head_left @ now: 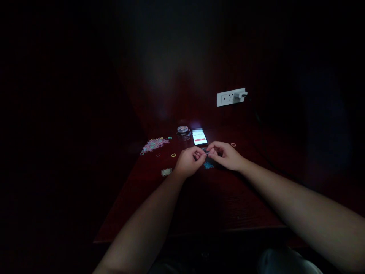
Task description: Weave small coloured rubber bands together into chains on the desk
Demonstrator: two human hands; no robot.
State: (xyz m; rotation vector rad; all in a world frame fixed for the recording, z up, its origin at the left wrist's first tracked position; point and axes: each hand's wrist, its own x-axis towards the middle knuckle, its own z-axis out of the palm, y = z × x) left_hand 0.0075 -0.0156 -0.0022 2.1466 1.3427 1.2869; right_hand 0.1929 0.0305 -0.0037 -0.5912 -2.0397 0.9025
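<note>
Bare left forearm (151,217) and right forearm (302,201) come nearest my camera, reaching over a dark red, flat, wood-like table (211,205). From my remote feed, left hand (186,161) and right hand (228,156) almost meet, fingertips pinched from either side on a small, thin, pale band (207,153), apparently elastic; its exact shape is too small to tell. Taking that meeting point as centre, a heap of little blue bands (208,165) sits at six o'clock, a cream cluster of bands (166,172) at eight, and a larger pink-and-purple pile (155,145) at nine. I see a clear round jar (184,134) near ten and a lit black rectangular phone (200,137) near twelve. I judge the step in hand as two-handed fingertip handling of that band; my next move calls for light, even pressure and close alignment.
</note>
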